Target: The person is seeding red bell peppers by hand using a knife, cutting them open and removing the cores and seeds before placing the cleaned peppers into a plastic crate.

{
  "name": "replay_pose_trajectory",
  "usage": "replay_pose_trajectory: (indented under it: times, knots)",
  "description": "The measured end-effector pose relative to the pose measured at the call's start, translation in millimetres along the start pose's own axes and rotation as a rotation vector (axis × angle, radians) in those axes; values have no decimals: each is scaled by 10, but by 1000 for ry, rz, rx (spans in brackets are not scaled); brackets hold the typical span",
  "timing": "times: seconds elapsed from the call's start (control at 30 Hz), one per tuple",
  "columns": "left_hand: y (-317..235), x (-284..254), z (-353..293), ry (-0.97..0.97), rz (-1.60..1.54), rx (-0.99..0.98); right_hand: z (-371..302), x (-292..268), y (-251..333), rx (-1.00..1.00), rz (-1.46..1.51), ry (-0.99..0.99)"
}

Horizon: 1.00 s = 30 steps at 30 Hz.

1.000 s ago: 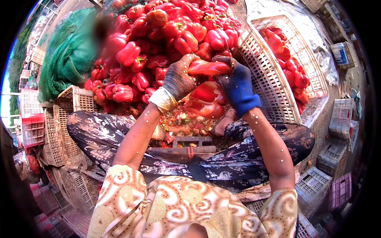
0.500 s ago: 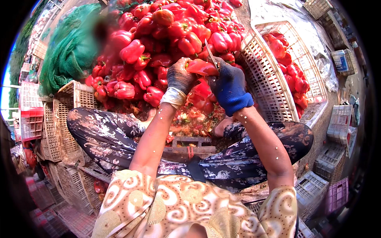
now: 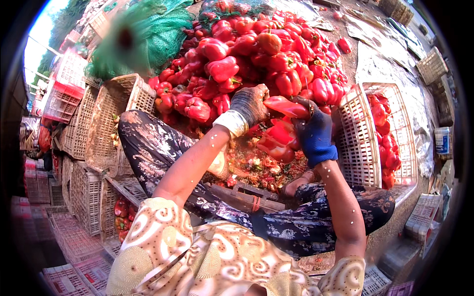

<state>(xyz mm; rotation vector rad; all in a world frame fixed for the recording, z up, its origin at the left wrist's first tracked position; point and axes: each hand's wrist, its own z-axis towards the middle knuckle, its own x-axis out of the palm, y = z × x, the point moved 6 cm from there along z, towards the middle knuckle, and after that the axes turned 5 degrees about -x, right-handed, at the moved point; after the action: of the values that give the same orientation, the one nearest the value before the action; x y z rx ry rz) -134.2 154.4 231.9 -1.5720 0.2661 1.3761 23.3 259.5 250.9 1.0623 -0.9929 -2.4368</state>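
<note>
My left hand point(image 3: 251, 104), in a dark, stained glove with a pale cuff, is closed on one end of a cut red bell pepper piece point(image 3: 286, 106). Its other end meets my right hand point(image 3: 316, 130), gloved in dark blue and curled shut around a knife whose blade hardly shows now. Just below, more opened red pepper pieces point(image 3: 277, 140) hang or lie beside the right hand; I cannot tell whether it holds them. Beyond both hands rises a large heap of whole red bell peppers point(image 3: 222, 69).
On the right, a tilted plastic crate point(image 3: 358, 140) contains red peppers point(image 3: 386, 143). Green netting point(image 3: 163, 37) lies at the far left, above empty crates point(image 3: 108, 118). Between my legs are pepper scraps point(image 3: 252, 165) and a low wooden piece point(image 3: 247, 195).
My view has swung, so the heap and crates sit differently. The pepper piece stays between my hands, which are slightly farther apart; the knife blade that stood out clearly is now barely visible.
</note>
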Motion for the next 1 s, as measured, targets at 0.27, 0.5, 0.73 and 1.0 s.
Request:
replay_pose_trajectory:
  times: [0.27,0.5,0.73,1.0]
  knots:
    - [1035,-1455,-216,-144,508,-109,199,-356,82,19,-10,-162]
    - [2893,-3892,-1083,-584,930,-662,163,-220,-107,214,437,-278]
    - [931,-874,-445,105,-1128,-259,60,-267,-325,304,569,-470]
    - [-573,788,-529,328,-1983,-544,2,-331,-223,144,507,-524]
